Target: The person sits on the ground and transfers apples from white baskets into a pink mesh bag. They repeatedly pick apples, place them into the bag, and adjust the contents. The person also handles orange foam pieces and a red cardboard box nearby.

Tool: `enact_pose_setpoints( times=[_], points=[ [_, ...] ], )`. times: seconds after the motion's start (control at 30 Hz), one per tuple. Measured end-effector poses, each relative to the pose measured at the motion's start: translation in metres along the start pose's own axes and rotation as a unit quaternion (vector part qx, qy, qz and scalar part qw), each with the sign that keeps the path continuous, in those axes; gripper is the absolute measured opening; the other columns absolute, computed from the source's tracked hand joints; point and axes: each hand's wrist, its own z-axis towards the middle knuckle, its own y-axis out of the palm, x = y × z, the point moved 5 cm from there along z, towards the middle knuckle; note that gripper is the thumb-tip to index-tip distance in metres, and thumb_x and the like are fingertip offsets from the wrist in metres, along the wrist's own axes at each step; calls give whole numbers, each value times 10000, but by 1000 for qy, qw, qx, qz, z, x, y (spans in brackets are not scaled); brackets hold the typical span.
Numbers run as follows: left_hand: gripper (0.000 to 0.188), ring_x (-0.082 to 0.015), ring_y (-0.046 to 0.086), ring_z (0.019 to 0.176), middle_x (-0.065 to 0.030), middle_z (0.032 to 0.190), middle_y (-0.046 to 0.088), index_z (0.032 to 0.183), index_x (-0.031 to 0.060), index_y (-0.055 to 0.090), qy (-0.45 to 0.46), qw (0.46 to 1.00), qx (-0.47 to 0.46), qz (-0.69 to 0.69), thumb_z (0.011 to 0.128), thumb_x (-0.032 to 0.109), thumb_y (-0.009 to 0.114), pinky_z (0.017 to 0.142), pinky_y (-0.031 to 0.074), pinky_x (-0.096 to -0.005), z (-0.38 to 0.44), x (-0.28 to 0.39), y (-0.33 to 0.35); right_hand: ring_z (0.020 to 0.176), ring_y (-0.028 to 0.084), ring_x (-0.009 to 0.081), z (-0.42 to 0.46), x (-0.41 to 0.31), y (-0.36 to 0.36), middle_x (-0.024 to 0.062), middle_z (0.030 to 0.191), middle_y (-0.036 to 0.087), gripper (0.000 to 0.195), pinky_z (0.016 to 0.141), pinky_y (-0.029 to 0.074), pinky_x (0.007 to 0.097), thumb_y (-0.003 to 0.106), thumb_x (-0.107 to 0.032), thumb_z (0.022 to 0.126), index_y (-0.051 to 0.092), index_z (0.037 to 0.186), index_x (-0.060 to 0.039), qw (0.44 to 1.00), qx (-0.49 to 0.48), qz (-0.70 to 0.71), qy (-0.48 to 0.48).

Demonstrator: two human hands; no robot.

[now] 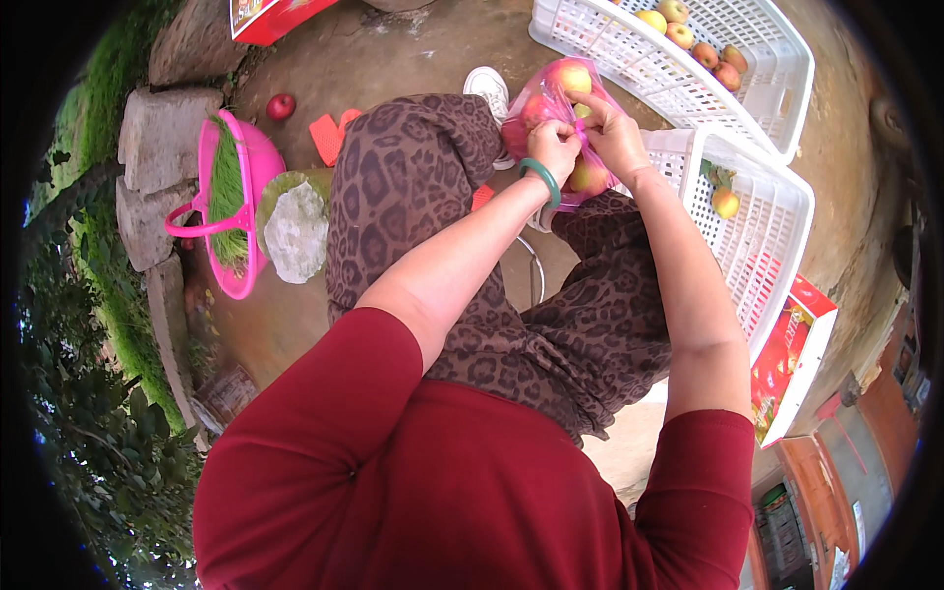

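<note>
A thin pink plastic bag (535, 99) full of red and yellow apples (571, 76) rests near my knees, its middle gathered into a narrow pink twist. My left hand (554, 147), with a green bangle (542, 179) at the wrist, pinches the gathered plastic from the left. From the right, my right hand (613, 136) grips the same gathered part between thumb and fingers, the index finger stretched over the bag. Apples show through the film on both sides of the twist. The fingers partly hide the gathered plastic.
White plastic crates (800, 96) stand at the right, holding several apples (706, 55). A red printed carton (782, 369) lies beside the nearer one. At the left are a pink basket (269, 158) with grass, a pale rock (296, 232), a red apple (280, 107) and stone blocks (169, 140).
</note>
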Motion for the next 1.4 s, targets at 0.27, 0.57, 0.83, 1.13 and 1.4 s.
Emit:
enact_pose_setpoints(
  times=[0.27, 0.57, 0.83, 1.13, 1.4],
  points=[
    [90, -122, 569, 551, -94, 624, 599, 743, -35, 584, 38, 998, 1, 59, 708, 47, 569, 530, 459, -265, 2, 8, -5, 593, 541, 98, 4, 1, 3, 38, 633, 567, 486, 595, 437, 238, 538, 65, 653, 519, 1084, -159, 1000, 14, -2, -16],
    [65, -260, 574, 616, -141, 626, 585, 613, 11, 576, 1, 1000, 29, 1, 621, 73, 592, 622, 443, -354, 5, 4, -3, 623, 574, 146, 2, -1, 4, 74, 645, 567, 344, 575, 446, 258, 541, 62, 660, 424, 955, -72, 999, 44, 7, -15],
    [60, -277, 573, 609, -150, 608, 578, 591, 9, 569, 7, 998, 55, 10, 608, 64, 587, 618, 443, -367, 5, 8, -4, 613, 544, 119, 4, 8, 8, 65, 664, 530, 298, 562, 444, 244, 551, 67, 654, 372, 861, -52, 998, 51, 19, -13],
    [63, -93, 537, 504, -44, 635, 574, 756, -4, 565, -90, 994, -24, -53, 739, 48, 535, 380, 418, -220, 2, 3, 0, 603, 522, 87, -2, 7, 6, 38, 663, 524, 267, 557, 438, 223, 516, 98, 665, 411, 859, -54, 999, 40, 21, -24],
    [32, -94, 550, 530, -42, 649, 576, 753, 5, 555, -119, 988, -56, -85, 735, 32, 552, 411, 446, -222, -3, 16, -5, 607, 548, 129, 1, 13, 10, 28, 640, 540, 259, 543, 435, 255, 536, 74, 632, 462, 829, -79, 998, 48, 25, -16]
  ],
)
